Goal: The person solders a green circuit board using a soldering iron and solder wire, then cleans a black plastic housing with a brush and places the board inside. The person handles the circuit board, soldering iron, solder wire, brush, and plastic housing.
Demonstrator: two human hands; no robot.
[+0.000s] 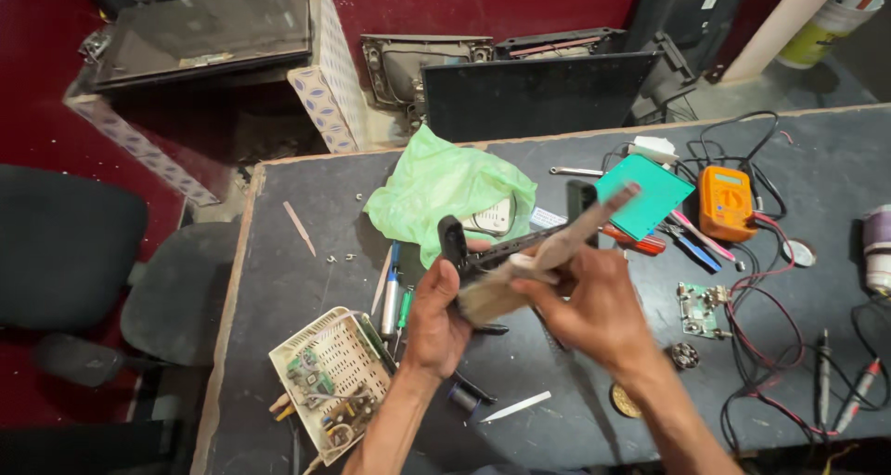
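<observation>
- Black plastic frame piece (520, 243), long and thin, at frame centre above the dark worktop (306, 280); its middle is hidden behind the brush and hands, so the full shape is hard to make out.
- Left hand (436, 322) grip wrapped around the piece's lower left end; fingertips hidden behind it.
- Right hand (594, 308) grip pinched around a wooden-handled brush (548, 257); brush is motion-blurred, bristle end near the left hand, handle tip pointing to upper right.
- Both forearms cut off at the bottom edge.
- Green plastic bag (445, 192) just behind the hands, partly covering a pale rounded thing, unclear what.
- White perforated casing (329, 373) with a circuit board inside at lower left; its lower corner is cut off.
- Teal flat box (650, 196) and orange multimeter (726, 203) upper right of the hands; black and red leads run off toward the right edge.
- Small green circuit board (698, 310) right of the right hand.
- Screwdrivers (394, 299) lie left of the left hand, partly hidden by it.
- Dark flat screen panels (534, 94) lean behind the worktop at upper centre.
</observation>
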